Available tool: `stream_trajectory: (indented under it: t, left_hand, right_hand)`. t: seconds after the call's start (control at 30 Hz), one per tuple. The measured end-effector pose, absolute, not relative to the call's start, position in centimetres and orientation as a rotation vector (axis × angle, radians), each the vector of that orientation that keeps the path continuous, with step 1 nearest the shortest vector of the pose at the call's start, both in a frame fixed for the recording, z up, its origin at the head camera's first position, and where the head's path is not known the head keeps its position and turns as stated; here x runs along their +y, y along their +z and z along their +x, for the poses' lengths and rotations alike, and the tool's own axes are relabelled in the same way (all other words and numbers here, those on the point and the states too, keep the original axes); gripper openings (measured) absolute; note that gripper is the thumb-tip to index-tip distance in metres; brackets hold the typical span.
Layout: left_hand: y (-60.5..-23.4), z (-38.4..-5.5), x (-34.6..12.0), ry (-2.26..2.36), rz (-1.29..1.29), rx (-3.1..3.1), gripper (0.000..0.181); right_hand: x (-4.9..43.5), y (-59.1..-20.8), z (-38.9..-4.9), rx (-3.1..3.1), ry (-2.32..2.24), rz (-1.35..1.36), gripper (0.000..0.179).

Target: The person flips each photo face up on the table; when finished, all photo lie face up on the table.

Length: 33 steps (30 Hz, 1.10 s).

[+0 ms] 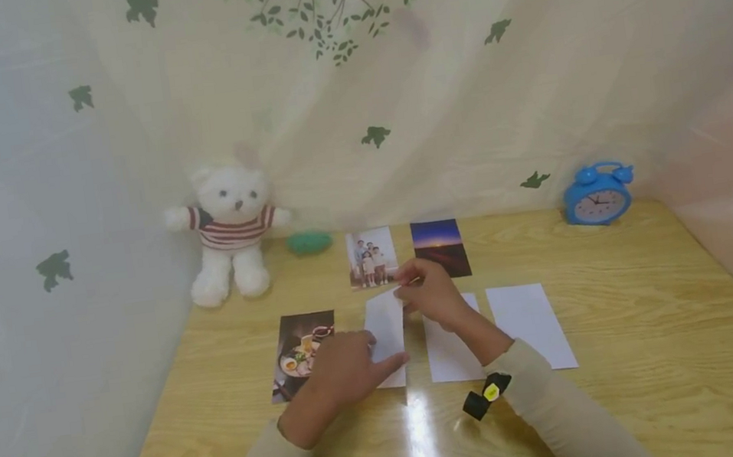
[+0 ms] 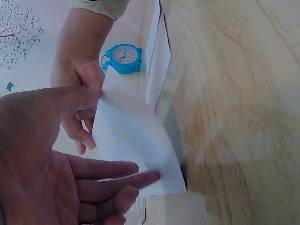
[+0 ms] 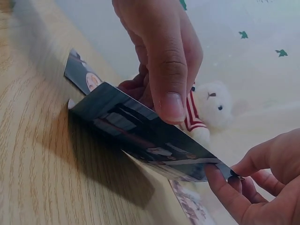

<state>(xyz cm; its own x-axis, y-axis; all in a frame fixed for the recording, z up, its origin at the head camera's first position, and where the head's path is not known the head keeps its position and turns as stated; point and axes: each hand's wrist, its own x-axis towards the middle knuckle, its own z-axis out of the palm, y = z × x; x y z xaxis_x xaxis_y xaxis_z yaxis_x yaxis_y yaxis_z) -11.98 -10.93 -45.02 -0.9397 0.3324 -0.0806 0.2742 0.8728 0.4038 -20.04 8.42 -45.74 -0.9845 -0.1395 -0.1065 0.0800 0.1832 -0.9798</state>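
A photo card [image 1: 387, 334] stands tilted up from the table, its white back showing in the head view. Its dark printed side [image 3: 140, 136] shows in the right wrist view, too oblique to make out. My right hand [image 1: 432, 293] pinches the card's far corner between thumb and fingers. Over the near part of the card, my left hand [image 1: 346, 366] has its fingers [image 2: 140, 178] fairly straight against the white back, with the thumb by the edge. Left of it lies a food photo [image 1: 302, 353], partly hidden by the left hand. Two white cards [image 1: 448, 349] [image 1: 531, 326] lie to the right.
At the back lie a family photo [image 1: 370, 255] and a sunset photo [image 1: 439, 248]. A white teddy bear [image 1: 231, 231] sits at the back left beside a green oval object [image 1: 310, 243]. A blue alarm clock [image 1: 597, 196] stands at the back right, before a curtain [image 1: 460, 93].
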Motion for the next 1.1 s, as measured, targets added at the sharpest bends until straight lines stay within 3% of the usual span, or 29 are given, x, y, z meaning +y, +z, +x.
stream_trajectory:
  t: [0.23, 0.4, 0.63, 1.1]
  left_hand:
    - [-44.9, -11.8, -10.8, 0.82, 0.401, 2.768, 0.032]
    - [-44.8, -11.7, -10.8, 0.892, 0.437, 2.749, 0.022]
    - [-44.1, -12.1, -11.4, 0.984, 0.464, 2.733, 0.032]
    - [-43.4, -12.6, -12.6, 1.176, 0.422, 2.619, 0.042]
  right_hand:
    - [8.2, -45.4, -19.9, 2.218, -1.97, -0.059, 0.025]
    - [8.2, -45.4, -19.9, 2.177, -2.001, -0.066, 0.026]
    - [8.2, -45.8, -19.7, 2.082, -2.023, -0.04, 0.023]
    - [8.0, -46.4, -19.2, 2.153, -1.746, -0.104, 0.051]
